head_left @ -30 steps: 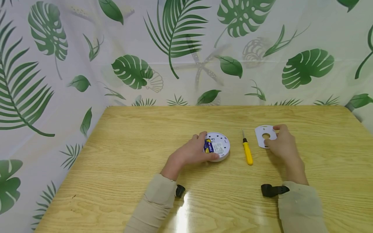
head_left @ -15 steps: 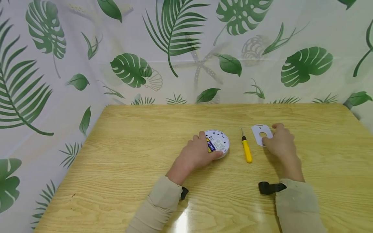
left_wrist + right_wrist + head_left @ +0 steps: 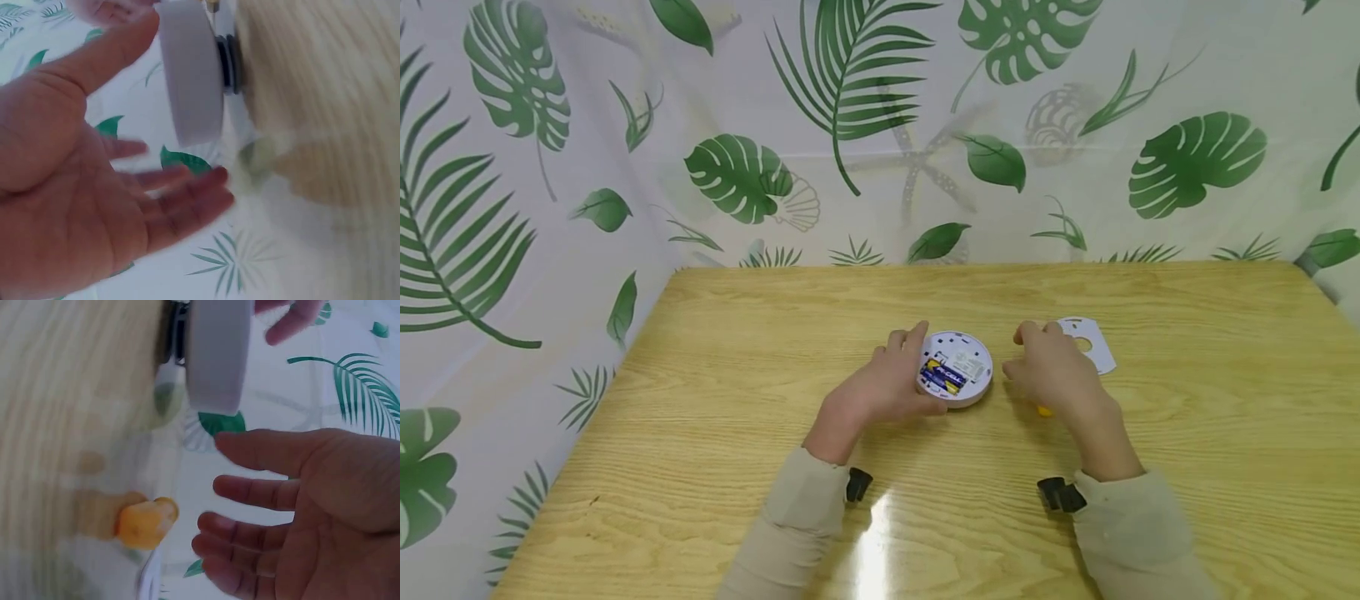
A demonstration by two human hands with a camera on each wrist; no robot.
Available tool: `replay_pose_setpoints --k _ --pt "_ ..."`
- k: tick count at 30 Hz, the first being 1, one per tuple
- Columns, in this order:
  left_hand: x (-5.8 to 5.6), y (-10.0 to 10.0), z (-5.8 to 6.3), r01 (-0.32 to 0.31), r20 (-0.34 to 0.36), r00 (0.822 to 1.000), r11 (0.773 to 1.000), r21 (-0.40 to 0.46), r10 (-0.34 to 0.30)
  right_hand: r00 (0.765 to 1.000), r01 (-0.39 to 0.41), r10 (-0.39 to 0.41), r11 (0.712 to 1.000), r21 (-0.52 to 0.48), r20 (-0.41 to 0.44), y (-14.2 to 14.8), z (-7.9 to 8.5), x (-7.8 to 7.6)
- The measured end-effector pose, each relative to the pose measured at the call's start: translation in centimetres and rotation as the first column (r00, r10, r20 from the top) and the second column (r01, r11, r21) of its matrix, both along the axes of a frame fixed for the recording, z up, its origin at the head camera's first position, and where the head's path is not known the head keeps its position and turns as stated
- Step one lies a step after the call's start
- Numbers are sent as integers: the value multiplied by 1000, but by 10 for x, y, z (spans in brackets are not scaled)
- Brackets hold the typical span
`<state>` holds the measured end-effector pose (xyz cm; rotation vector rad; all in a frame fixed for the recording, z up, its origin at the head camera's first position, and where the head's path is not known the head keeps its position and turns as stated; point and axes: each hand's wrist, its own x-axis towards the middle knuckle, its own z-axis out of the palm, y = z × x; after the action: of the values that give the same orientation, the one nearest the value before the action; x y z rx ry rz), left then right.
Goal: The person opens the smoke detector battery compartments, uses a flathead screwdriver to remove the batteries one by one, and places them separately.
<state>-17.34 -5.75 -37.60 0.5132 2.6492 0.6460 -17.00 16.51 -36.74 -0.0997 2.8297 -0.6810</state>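
A round white smoke detector lies face down on the wooden table, two blue-and-yellow batteries showing in its back. Underneath, a black ribbed part appears in the left wrist view. My left hand is at its left side, the thumb against the rim and the other fingers extended loosely. To the right of the detector, my right hand hovers with loosely bent fingers, holding nothing. It covers most of a yellow-handled screwdriver; only the handle end shows. Behind the hand lies a white mounting plate, partly hidden.
The light wood table reaches back to a leaf-printed cloth at its far edge, with more cloth on the left. Each sleeve cuff has a black wrist camera beside it.
My right hand has left the mounting plate and moved left over the screwdriver towards the detector. The detector has turned a little, and my left hand has drawn back slightly to the left.
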Motion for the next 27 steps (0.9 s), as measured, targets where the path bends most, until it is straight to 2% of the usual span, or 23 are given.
replay_pose_setpoints --k 4,10,12,14,16,18,20,22,23,24,25,27 --pt "-5 -3 -5 104 -11 995 993 54 -103 999 2 -3 999 39 32 10 -10 2" --pt "-9 -2 -11 122 -15 992 991 48 -122 994 -29 32 999 -33 106 21 -16 -1" --pt "-9 -2 -12 113 -19 993 992 50 -113 997 -3 7 999 -53 74 23 -12 -1" --pt "-10 -1 -13 106 -27 994 993 59 -104 999 47 -49 993 -105 -17 25 -5 1" --pt "-11 -1 -15 104 -39 994 992 64 -102 980 100 -131 975 -198 -148 27 3 3" --pt "-12 0 -16 112 -51 993 991 73 -108 936 124 -224 932 -342 -270 26 12 6" --pt "-13 1 -17 121 -57 991 990 77 -117 884 103 -295 880 -463 -364 24 18 7" --pt "-13 2 -17 128 -61 990 989 71 -124 853 65 -327 840 -538 -407 19 21 8" --pt "-13 3 -17 129 -63 990 990 63 -125 849 49 -328 829 -558 -414 16 22 8" --pt "-13 4 -17 126 -62 991 991 53 -122 857 37 -318 823 -567 -407 14 23 8" --pt "-13 5 -17 121 -60 991 992 40 -118 869 26 -302 818 -574 -391 11 23 8" --pt "-12 6 -17 102 -52 994 995 21 -101 910 5 -250 805 -593 -331 6 22 8"
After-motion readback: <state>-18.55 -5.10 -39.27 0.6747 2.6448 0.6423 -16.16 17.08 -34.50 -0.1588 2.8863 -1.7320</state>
